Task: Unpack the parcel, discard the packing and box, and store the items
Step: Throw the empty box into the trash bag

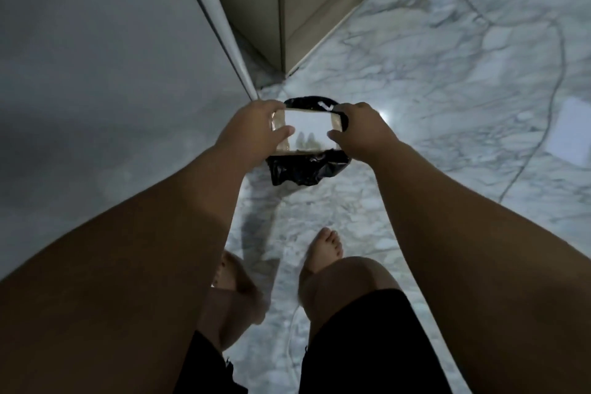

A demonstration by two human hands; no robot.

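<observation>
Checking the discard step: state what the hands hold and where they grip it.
Both hands hold the box by its short ends, left hand and right hand, over the bin.

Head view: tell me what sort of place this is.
Probably a room in a home, perhaps near a kitchen. A marble-veined floor, a bin lined with a black bag standing on it, and bare feet suggest indoors. Both hands hold a cardboard box over the bin.

Box (307, 131) between both hands, above the bin (308, 166) on the floor (447, 105).
</observation>
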